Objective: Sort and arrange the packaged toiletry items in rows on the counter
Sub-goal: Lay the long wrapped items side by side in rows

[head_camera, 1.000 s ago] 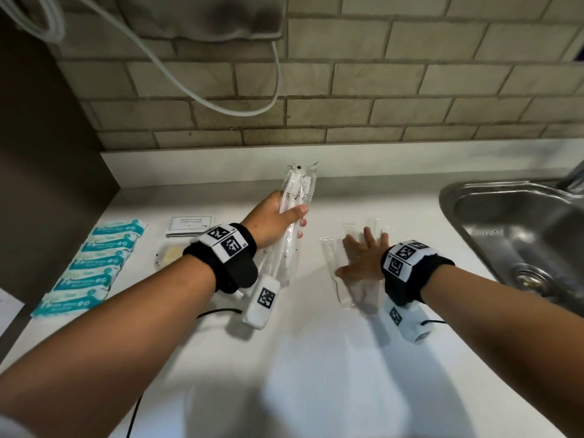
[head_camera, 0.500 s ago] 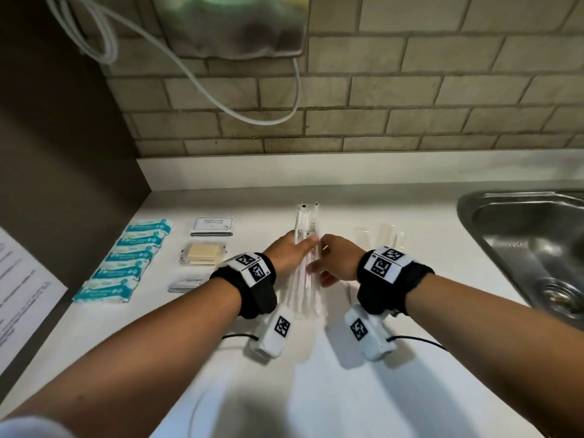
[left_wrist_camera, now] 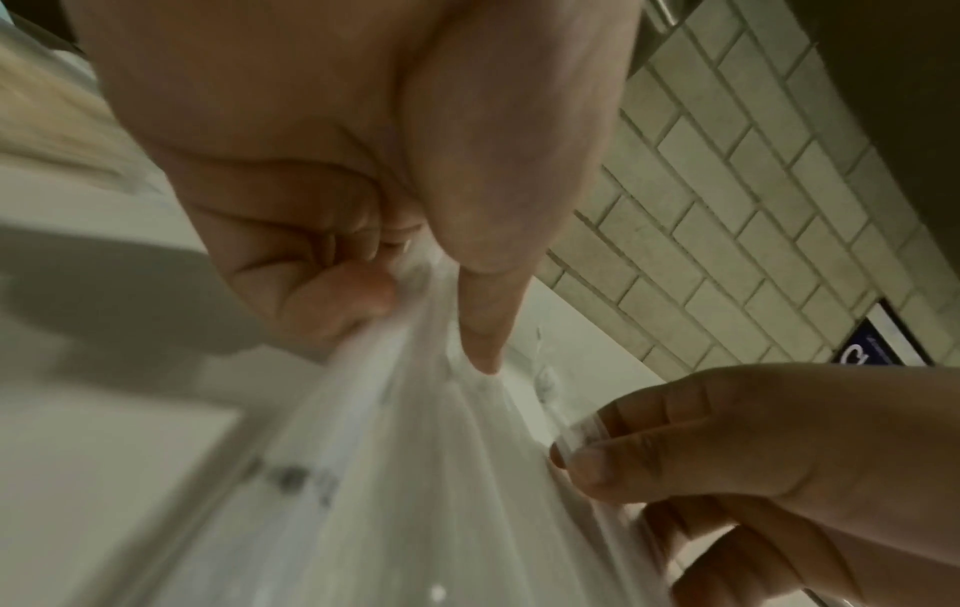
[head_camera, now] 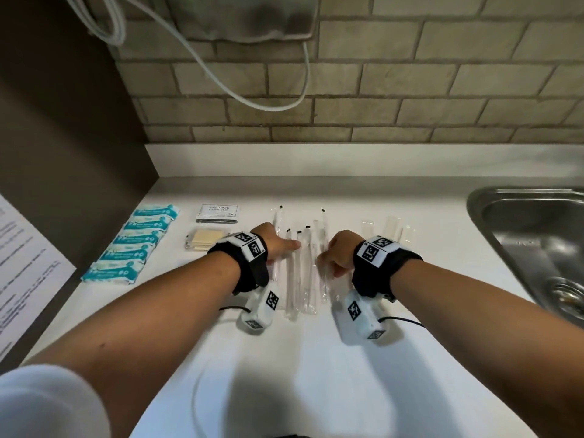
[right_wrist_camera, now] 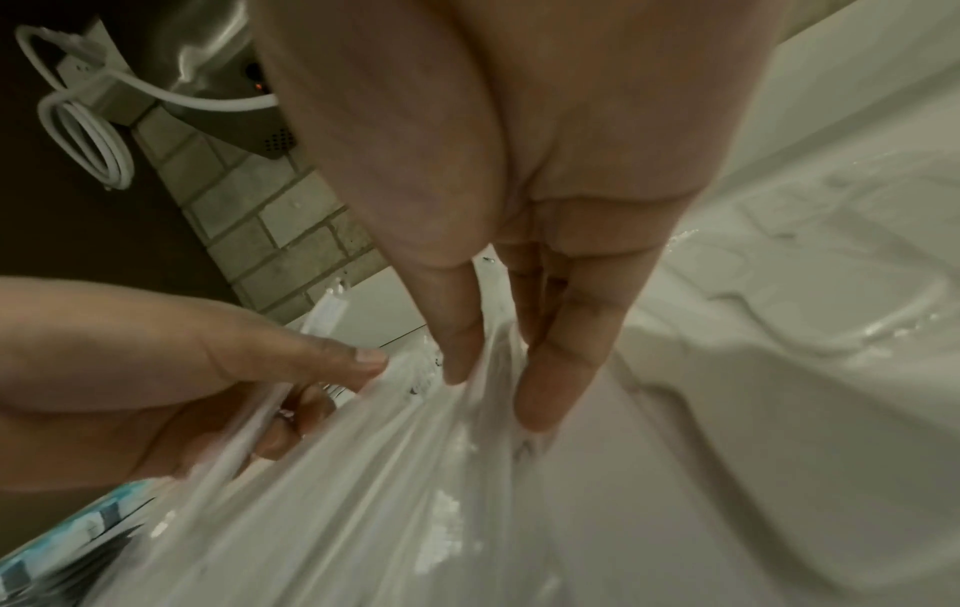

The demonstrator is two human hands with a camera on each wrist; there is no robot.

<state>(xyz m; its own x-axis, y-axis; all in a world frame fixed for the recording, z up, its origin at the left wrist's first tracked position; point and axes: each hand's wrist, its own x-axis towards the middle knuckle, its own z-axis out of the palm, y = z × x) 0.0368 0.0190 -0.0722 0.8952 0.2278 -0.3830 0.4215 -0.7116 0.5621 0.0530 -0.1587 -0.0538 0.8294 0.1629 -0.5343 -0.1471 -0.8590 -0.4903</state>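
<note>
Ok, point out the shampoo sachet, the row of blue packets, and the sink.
shampoo sachet [head_camera: 218, 209], head view, white label face.
blue packets [head_camera: 134, 241], head view, middle packet of the row.
sink [head_camera: 518, 195], head view, back rim.

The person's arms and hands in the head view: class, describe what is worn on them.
Both forearms are bare. The left wrist band and the right wrist band are black with white panels bearing black square markers. A white camera block with similar markers and a thin black cable hangs under each. A white sleeve covers the left upper arm.
</note>
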